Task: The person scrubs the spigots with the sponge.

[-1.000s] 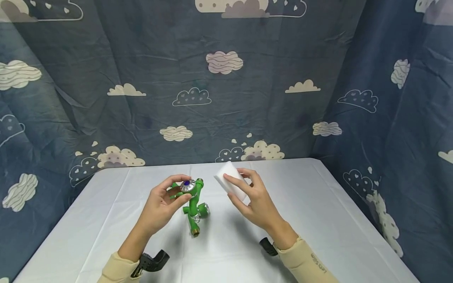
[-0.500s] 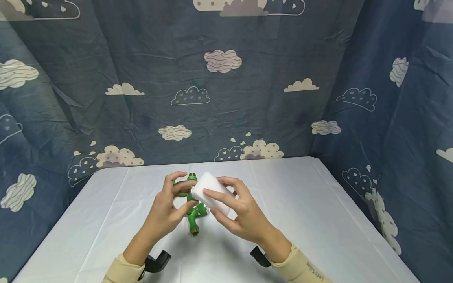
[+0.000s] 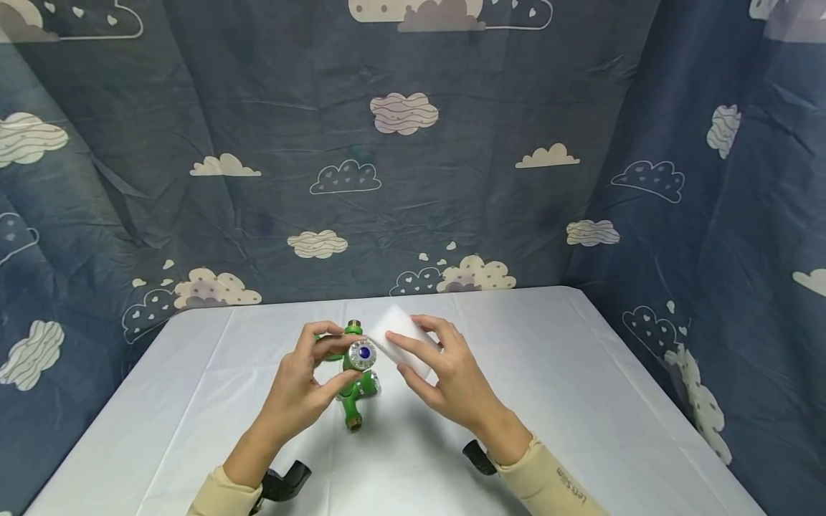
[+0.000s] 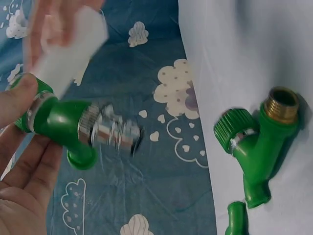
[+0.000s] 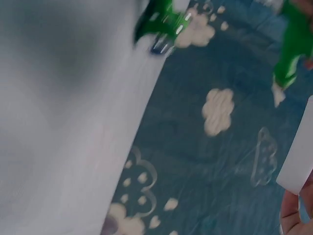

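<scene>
Currently the left hand [image 3: 297, 387] grips a green tap [image 4: 63, 120], its thumb on one side of the rear end and its fingers underneath. The silver connector [image 3: 362, 355] with a blue centre sticks out beyond the fingertips; it is blurred in the left wrist view. The right hand [image 3: 458, 373] holds a white sponge block [image 3: 396, 322] between thumb and fingers, tilted, one corner near the connector; whether they touch I cannot tell.

Below the held tap, a second tap [image 4: 259, 152] with a brass thread lies on the white table [image 3: 548, 380], near another green piece [image 4: 237, 220] cut off by the view. The table's far edge runs just beyond the hands, before a cloud-print curtain [image 3: 452, 201]; both side edges are well apart from the hands, with more white surface stretching to the right.
</scene>
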`<state>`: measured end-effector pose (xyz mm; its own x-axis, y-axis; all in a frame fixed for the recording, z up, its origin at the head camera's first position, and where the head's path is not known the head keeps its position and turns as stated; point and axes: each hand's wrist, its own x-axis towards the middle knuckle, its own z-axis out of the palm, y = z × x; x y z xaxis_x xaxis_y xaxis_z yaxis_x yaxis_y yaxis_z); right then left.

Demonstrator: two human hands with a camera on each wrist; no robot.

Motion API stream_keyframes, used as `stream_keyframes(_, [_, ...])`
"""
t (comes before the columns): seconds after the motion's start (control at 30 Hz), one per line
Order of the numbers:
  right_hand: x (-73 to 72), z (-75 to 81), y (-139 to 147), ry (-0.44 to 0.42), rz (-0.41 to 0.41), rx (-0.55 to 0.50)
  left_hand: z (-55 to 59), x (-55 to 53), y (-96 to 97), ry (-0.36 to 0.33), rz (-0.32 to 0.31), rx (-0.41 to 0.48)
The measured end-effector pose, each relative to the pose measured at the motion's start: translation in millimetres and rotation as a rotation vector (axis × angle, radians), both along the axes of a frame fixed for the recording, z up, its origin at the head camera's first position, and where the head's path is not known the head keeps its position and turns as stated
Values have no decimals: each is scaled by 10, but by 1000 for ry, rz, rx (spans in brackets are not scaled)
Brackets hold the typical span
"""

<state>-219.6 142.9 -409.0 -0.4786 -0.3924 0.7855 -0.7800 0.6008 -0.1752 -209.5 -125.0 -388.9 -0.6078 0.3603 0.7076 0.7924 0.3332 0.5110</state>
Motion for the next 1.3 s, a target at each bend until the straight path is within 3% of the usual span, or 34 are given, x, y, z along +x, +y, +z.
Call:
stream_keyframes(0.13, [-82,-14,93,-36,-57,-35,28,-5,-29,-11,-58,52])
stream_keyframes(0.23, [-92,0,122,-76,-49,-83,47,-7,-58,-44,-100,109])
stream_keyframes(0.33, [-68,24,118,-122,-17,-141,68,2,-81,-145,-120,172])
stream_keyframes(0.43, [-24,60,91,-151,32,-196,87,15,-100,-257,-95,233])
stream_keyframes(0.57, [73,123,9,-123,104,-220,102,19,-120,-355,-83,328])
stream_keyframes(0.63, [132,148,-47,-88,137,-204,104,13,-120,-392,-124,390])
stream_keyframes(0.8, [232,146,-170,13,165,-108,83,0,-92,-477,-297,507])
stream_keyframes(0.9, [247,120,-203,64,138,-65,65,8,-68,-525,-363,517])
stream_keyframes(1.07, [230,90,-217,120,85,-39,40,27,-39,-564,-402,489])
stream_keyframes(1.3, [199,44,-227,150,52,-2,15,26,-9,-583,-349,470])
